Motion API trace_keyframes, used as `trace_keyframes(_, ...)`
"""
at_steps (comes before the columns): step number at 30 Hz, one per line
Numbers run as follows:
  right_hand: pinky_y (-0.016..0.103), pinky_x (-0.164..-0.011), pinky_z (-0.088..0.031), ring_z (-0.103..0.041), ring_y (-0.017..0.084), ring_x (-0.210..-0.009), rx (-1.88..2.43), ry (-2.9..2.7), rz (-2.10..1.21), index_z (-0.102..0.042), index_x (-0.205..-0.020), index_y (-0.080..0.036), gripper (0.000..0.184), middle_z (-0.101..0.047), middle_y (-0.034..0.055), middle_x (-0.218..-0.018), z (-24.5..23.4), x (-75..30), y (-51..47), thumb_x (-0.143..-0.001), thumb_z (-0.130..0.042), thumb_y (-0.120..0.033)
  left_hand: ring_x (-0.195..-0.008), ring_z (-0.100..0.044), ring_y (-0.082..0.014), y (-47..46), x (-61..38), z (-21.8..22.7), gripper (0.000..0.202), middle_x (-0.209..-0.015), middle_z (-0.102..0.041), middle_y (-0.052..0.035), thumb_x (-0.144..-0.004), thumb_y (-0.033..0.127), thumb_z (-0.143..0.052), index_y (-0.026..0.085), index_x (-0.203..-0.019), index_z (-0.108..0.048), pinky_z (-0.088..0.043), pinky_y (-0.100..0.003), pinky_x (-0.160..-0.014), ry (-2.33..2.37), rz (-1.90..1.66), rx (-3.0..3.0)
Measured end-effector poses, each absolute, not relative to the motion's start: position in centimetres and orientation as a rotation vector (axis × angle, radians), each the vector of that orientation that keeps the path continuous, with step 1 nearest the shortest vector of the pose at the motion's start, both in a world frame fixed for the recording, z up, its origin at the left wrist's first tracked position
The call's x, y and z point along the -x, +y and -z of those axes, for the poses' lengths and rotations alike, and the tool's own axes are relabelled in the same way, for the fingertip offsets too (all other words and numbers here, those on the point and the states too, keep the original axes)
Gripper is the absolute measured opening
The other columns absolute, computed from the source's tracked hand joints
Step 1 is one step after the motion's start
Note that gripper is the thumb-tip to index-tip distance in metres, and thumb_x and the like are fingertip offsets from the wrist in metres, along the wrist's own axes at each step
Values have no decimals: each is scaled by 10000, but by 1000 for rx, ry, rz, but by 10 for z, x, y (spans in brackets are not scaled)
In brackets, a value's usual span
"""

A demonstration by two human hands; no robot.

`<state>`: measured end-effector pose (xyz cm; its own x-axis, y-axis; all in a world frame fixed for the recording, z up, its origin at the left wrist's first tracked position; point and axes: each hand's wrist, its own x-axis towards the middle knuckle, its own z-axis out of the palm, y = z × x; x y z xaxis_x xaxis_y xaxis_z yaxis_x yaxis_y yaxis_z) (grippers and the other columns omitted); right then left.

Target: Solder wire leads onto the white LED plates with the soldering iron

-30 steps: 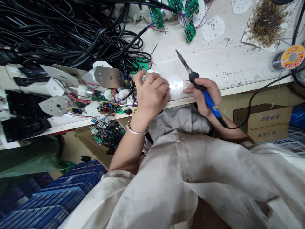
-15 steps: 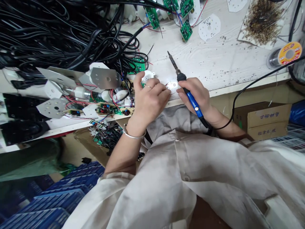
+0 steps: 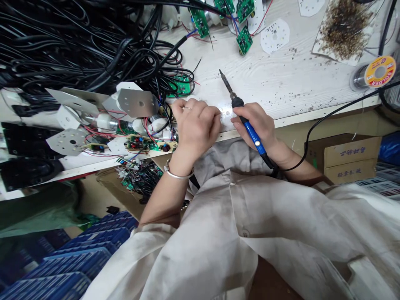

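1. Half a second ago a round white part shows past the left hand (image 3: 197,127); now that hand covers the spot, its thumb and index finger drawn lower and its fingers more curled.
2. The left grip faces down, so I cannot tell whether it is spread, pressed together or pinching something.
3. The right grip is wrapped around the soldering iron (image 3: 251,132). The right hand (image 3: 261,125) stands closer to the left than it does a second ago, and has barely shifted over the last half second.
4. The small white board (image 3: 225,111) lies between the two hands, near the front edge of the tabletop (image 3: 259,79); right fingertips are at its right side, though contact is unclear.
5. The iron's tip points up and away from the board, so the board seems to be steadied or positioned here rather than soldered.
6. The solder spool (image 3: 379,73) stands well apart on the right; black cables (image 3: 125,58) fill the far left as before.
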<state>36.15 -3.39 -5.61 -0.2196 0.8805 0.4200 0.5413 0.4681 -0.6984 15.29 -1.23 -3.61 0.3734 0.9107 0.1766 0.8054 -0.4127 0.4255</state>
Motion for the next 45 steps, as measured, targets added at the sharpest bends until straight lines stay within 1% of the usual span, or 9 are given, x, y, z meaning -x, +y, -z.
trace_keyframes(5, 303, -809, -636, -712, 159, -940, 1287, -1902, -667, -629, -1177, -339, 302, -737, 7, -1021, 57, -362, -34, -1013, -450, -518, -1188, -557, -290, -8, -152, 43, 153, -1101, -684, -48, -1004, 368, -469, 311, -1045, -605, -255, -606, -1167, 1485, -583, -2374)
trace_keyframes(15, 353, -869, -636, -724, 190, -990, 1217, -1815, -729, -641, -1203, -327, 330, -742, 21, -1054, 53, -366, -35, -988, -509, -540, -1114, -620, -272, -7, -149, 43, 170, -1062, -708, -60, -1007, 293, -446, 256, -964, -606, -280, -636, -1186, 1421, -486, -2391)
trace_keyframes(17, 356, -825, -643, -741, 182, -899, 1182, -1708, -751, -649, -1182, -319, 322, -753, 14, -1013, 53, -369, -39, -979, -527, -536, -1108, -622, -268, -7, -148, 43, 173, -1058, -708, -57, -1002, 283, -445, 258, -966, -612, -292, -632, -1187, 1416, -495, -2398)
trace_keyframes(19, 323, -687, -634, -721, 149, -686, 1169, -1547, -809, -667, -1129, -316, 283, -749, -17, -881, 55, -373, -45, -978, -539, -517, -1090, -624, -260, -7, -149, 45, 169, -1045, -708, -49, -997, 276, -448, 265, -963, -613, -311, -626, -1187, 1428, -514, -2413)
trace_keyframes(21, 297, -559, -589, -630, 118, -491, 1197, -1409, -848, -693, -1039, -311, 269, -693, -56, -694, 58, -376, -51, -985, -526, -515, -1076, -623, -255, -7, -149, 47, 157, -1034, -708, -41, -989, 271, -458, 271, -954, -610, -319, -628, -1192, 1440, -531, -2418)
trace_keyframes(23, 297, -525, -567, -576, 118, -429, 1260, -1354, -839, -710, -939, -297, 340, -607, -69, -554, 61, -378, -54, -988, -495, -555, -1073, -620, -255, -7, -149, 48, 143, -1031, -708, -39, -979, 268, -471, 272, -946, -610, -312, -637, -1203, 1438, -533, -2405)
trace_keyframes(27, 306, -538, -564, -586, 131, -454, 1309, -1387, -804, -720, -853, -274, 451, -545, -60, -487, 64, -377, -52, -975, -464, -624, -1070, -618, -255, -5, -148, 46, 124, -1037, -706, -39, -959, 257, -490, 268, -937, -612, -294, -646, -1229, 1405, -511, -2357)
trace_keyframes(38, 299, -625, -575, -697, 136, -620, 1161, -1450, -775, -741, -901, -291, 261, -677, -43, -645, 65, -377, -49, -985, -540, -435, -1037, -630, -244, -6, -149, 51, 129, -1001, -705, -39, -960, 256, -480, 266, -919, -603, -337, -618, -1213, 1441, -555, -2404)
trace_keyframes(45, 295, -618, -575, -678, 132, -594, 1190, -1445, -776, -741, -897, -276, 328, -677, -44, -641, 64, -377, -50, -996, -505, -481, -1051, -628, -239, -6, -150, 48, 134, -995, -702, -45, -946, 236, -473, 241, -900, -599, -345, -602, -1202, 1450, -522, -2379)
